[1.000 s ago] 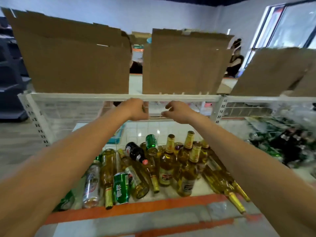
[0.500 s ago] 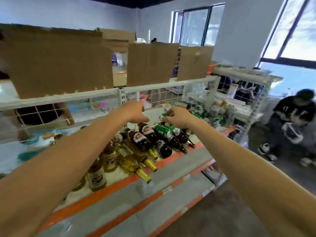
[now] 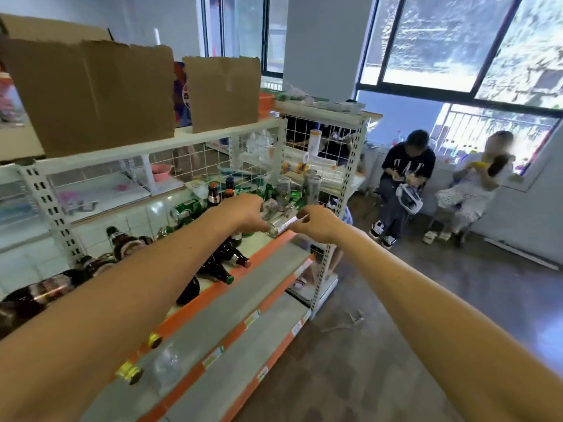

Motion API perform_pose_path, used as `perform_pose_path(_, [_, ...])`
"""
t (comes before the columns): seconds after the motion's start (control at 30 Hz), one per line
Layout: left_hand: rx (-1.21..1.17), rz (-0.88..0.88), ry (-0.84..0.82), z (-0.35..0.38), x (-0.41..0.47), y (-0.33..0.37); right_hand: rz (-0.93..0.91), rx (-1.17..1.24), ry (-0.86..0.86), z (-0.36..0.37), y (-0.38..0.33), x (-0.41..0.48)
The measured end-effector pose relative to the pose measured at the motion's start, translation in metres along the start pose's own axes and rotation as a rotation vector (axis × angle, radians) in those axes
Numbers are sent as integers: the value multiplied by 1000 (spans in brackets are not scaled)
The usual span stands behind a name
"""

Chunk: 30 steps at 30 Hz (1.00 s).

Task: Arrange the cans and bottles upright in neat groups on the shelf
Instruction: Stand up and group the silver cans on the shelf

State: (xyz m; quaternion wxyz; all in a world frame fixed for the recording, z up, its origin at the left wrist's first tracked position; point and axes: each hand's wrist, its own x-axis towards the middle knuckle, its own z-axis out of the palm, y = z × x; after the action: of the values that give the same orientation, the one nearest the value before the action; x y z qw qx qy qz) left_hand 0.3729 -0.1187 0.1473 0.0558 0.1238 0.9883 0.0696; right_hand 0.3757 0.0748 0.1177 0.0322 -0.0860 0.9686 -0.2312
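1. Head view, the hands: the left hand (image 3: pixel 248 214) and right hand (image 3: pixel 316 223) meet at the far right end of the shelf (image 3: pixel 213 295). Both are closed on 1 silver can (image 3: pixel 282 223) held between them.
2. The left hand's fingers curl over the can's lower end. The right hand pinches its upper rim between thumb and forefinger.
3. The can is tilted, neither flat nor upright, low over the shelf's front edge. Whether its lower end touches the shelf cannot be told.
4. Holding it at opposite ends with 2 hands looks meant to swing it up onto its base without letting it roll off the edge.
5. Just beyond the hands stand several upright cans (image 3: pixel 313 187). That is probably the group this one should join, which would explain handling it here.
6. Left of the left hand a green can (image 3: pixel 185 208) lies on its side. Under the left forearm dark bottles (image 3: pixel 227 257) lie flat, caps toward the front edge, so most of the sorting seems undone.
7. Above the hands, cardboard (image 3: pixel 97 92) stands along the top tier. Well to the right of the right hand, 2 people (image 3: pixel 405 175) sit by the window.
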Motion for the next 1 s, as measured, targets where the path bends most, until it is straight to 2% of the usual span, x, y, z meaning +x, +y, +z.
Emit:
perform_pose_path(0.17, [-13, 56, 1, 2, 94, 15, 67, -52, -15, -17, 49, 68])
perform_pose_path(0.37, [-76, 39, -9, -12, 203, 3, 103, -61, -27, -42, 83, 170])
perform_pose_path(0.67, [-146, -84, -12, -14, 305, -42, 43, -39, -95, -38, 107, 279])
perform_pose_path(1.0, [-172, -274, -54, 2, 414, -68, -139, -4, -145, -39, 131, 421])
